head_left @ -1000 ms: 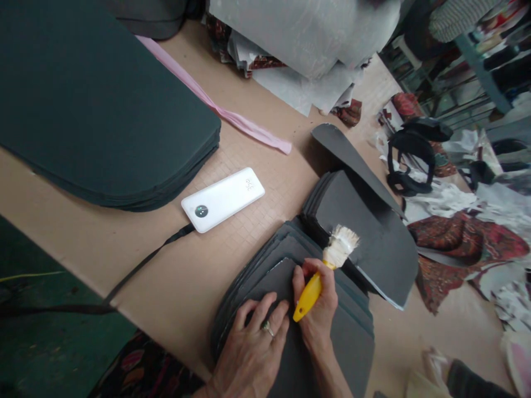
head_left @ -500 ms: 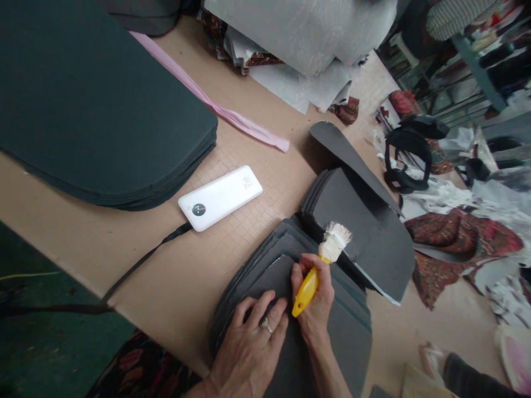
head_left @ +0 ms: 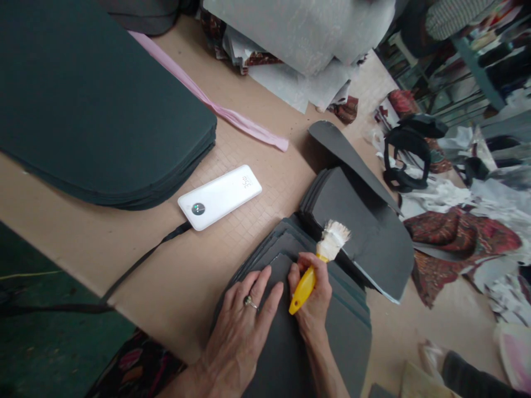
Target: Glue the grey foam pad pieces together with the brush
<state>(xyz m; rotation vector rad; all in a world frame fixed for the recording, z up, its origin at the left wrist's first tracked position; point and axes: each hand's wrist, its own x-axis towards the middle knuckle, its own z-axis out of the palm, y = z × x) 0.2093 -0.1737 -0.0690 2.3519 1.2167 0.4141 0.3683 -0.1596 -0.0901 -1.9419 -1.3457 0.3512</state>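
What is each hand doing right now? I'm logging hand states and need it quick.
Left hand: open, fingers spread flat on the dark foam sheets.
Right hand: closed around the yellow-handled brush, bristles up.

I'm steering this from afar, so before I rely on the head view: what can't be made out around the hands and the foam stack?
- Top dark sheet: the left hand and right hand cover much of it; the bottom edge cuts it off.
- Brush: the right hand's fingers hide mid-handle.
- Power bank: its display digits are too small to read.
- Black cable: its far end is lost in shadow at left.
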